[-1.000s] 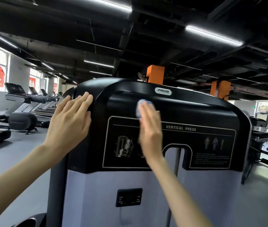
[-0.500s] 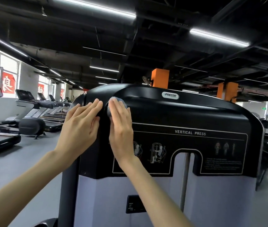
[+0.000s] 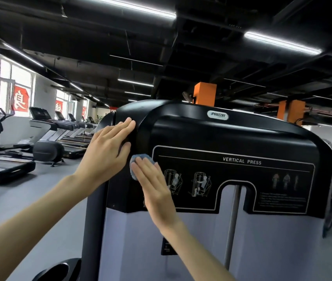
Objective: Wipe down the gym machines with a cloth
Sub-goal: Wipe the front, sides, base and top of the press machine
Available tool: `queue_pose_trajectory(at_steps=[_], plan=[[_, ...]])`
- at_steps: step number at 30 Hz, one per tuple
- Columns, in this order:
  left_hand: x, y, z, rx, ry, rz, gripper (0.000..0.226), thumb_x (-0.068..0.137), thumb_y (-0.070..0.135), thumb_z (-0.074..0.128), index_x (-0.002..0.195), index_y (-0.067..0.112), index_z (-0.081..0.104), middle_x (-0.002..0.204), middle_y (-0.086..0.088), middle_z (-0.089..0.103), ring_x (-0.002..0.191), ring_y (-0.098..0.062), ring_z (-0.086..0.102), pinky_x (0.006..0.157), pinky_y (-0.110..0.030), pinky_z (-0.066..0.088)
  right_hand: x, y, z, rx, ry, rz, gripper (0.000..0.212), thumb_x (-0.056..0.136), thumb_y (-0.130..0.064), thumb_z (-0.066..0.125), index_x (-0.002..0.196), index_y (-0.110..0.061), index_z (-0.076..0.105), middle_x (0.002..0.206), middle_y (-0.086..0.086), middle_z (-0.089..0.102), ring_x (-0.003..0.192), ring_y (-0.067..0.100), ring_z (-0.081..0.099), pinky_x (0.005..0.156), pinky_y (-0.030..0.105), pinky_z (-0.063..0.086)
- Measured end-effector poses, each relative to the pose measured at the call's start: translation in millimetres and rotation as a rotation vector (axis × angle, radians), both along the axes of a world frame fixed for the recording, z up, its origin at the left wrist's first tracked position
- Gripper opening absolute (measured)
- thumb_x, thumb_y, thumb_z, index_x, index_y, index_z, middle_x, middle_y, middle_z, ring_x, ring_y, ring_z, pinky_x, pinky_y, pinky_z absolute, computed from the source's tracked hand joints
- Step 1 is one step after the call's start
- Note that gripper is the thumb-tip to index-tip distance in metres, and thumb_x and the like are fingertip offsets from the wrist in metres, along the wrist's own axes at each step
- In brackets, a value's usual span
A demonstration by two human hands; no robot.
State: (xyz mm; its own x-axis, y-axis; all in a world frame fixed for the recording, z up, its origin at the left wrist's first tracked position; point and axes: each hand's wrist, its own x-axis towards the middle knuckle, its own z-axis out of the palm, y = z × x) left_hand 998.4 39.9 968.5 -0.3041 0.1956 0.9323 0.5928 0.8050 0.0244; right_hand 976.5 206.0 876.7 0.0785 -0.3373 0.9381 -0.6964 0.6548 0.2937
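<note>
Hands both flat, fingers straight: left hand [image 3: 108,151] braced on machine [image 3: 232,134] upper-left corner; right hand [image 3: 154,185] pressing blue cloth [image 3: 137,161] against its left edge. Risk: cloth pinned, not gripped; may slip free.

This was a commercial gym. A black-topped weight machine [image 3: 232,134] carried the label "VERTICAL PRESS" [image 3: 241,160] above line drawings of the exercise [image 3: 187,182]. A long row of treadmills [image 3: 45,126] stood along the left wall under windows [image 3: 15,78] hung with red signs [image 3: 20,100]. The floor [image 3: 29,195] was plain grey, orange pillars [image 3: 204,93] rose behind, and strip lights [image 3: 282,42] ran across an open black ceiling.
</note>
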Motion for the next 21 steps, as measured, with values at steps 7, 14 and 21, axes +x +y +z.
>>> queue_pose_trajectory(at_steps=[7, 14, 21], plan=[[2.2, 1.0, -0.1, -0.031, 0.042, 0.031, 0.055, 0.089, 0.022, 0.039, 0.143, 0.012, 0.048, 0.148, -0.003, 0.048, 0.128, -0.016, 0.043, 0.115, -0.039, 0.026, 4.9, -12.2, 90.6, -0.261, -0.144, 0.037, 0.048, 0.093, 0.008, 0.054, 0.140, 0.001, 0.047, 0.145, 0.014, 0.048, 0.141, 0.022, 0.036, 0.121, 0.040, 0.021], [10.0, 12.4, -13.4, -0.026, 0.072, 0.072, 0.056, 0.088, 0.015, 0.042, 0.143, 0.005, 0.044, 0.152, -0.009, 0.041, 0.138, -0.022, 0.037, 0.117, -0.033, 0.018, 3.6, 0.2, -17.9, -0.058, -0.037, -0.113, 0.041, 0.103, -0.003, 0.038, 0.145, -0.004, 0.037, 0.152, 0.009, 0.037, 0.144, 0.021, 0.032, 0.120, 0.043, 0.022], [9.7, 30.2, -35.1, 0.010, 0.022, 0.038, 0.066, 0.088, 0.008, 0.041, 0.152, 0.003, 0.027, 0.160, -0.011, 0.025, 0.146, -0.022, 0.023, 0.121, -0.040, 0.018, 12.3, 65.7, 1.3, -0.051, -0.002, -0.241, 0.060, 0.090, 0.016, 0.039, 0.146, -0.003, 0.035, 0.154, 0.009, 0.034, 0.146, 0.020, 0.027, 0.120, 0.041, 0.022]])
